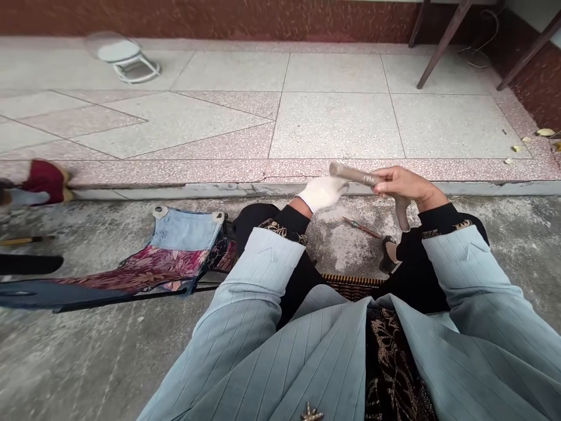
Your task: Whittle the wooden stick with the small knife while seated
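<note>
L-shaped grey-brown handle [350, 174], probably wood though the blur makes that hard to judge, is held in the air at centre frame, just above the step edge. The bare right hand [401, 184] is closed around its long arm, and the short arm points down beside the wrist. The left hand [322, 193], in a white glove, stays open, its fingertips touching the handle's far end. Black cuffs and pale blue pinstriped sleeves [477, 275] lead back from both wrists.

Below the hands, a thin red-shafted tool [362, 228] lies on the concrete floor [342, 257], near a black shoe [388, 254]. A denim and floral fabric piece [184, 245] lies at mid left, with a yellow-handled brush [26, 240] at the left edge. A small white stool [127, 58] stands on the tiled floor at upper left; dark wooden legs [442, 41] rise at upper right.
</note>
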`<action>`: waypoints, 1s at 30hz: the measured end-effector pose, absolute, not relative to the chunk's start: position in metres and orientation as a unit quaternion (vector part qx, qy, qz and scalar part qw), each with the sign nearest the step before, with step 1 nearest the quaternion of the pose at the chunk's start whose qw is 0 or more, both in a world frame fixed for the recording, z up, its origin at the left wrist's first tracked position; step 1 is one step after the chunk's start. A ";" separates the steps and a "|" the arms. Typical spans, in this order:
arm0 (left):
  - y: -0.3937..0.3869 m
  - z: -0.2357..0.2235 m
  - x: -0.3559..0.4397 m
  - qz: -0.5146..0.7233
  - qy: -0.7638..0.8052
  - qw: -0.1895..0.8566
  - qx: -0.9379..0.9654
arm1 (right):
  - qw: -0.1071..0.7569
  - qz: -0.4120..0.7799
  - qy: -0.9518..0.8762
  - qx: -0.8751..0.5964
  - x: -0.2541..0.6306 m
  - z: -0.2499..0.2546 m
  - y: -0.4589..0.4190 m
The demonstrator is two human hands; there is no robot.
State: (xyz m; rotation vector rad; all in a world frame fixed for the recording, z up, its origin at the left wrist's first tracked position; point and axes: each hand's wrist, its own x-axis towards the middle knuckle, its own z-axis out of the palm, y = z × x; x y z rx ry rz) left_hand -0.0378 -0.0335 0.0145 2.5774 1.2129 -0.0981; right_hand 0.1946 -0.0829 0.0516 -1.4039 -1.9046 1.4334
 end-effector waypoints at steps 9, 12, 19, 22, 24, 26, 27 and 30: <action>-0.077 -0.005 -0.004 -0.073 0.345 0.088 0.932 | 0.281 0.415 -0.599 -0.625 0.198 0.024 -0.069; -0.083 0.001 -0.004 -0.058 0.346 0.075 0.933 | 0.303 0.407 -0.586 -0.632 0.203 0.026 -0.070; -0.097 0.007 0.003 -0.042 0.301 0.055 0.951 | 0.266 0.313 -0.618 -0.671 0.209 0.026 -0.069; -0.098 0.013 0.002 -0.039 0.298 0.050 0.952 | 0.136 0.190 -0.676 -0.699 0.211 0.022 -0.066; -0.095 0.017 -0.004 -0.038 0.308 0.042 0.950 | 0.018 0.188 -0.709 -0.679 0.215 0.019 -0.068; -0.088 0.021 -0.011 -0.032 0.316 0.037 0.948 | -0.097 0.285 -0.735 -0.607 0.219 0.017 -0.074; -0.083 0.023 -0.014 -0.029 0.321 0.035 0.946 | -0.133 0.355 -0.742 -0.553 0.221 0.018 -0.079; -0.069 0.025 -0.020 -0.023 0.355 0.033 0.934 | -0.083 0.533 -0.737 -0.407 0.226 0.029 -0.095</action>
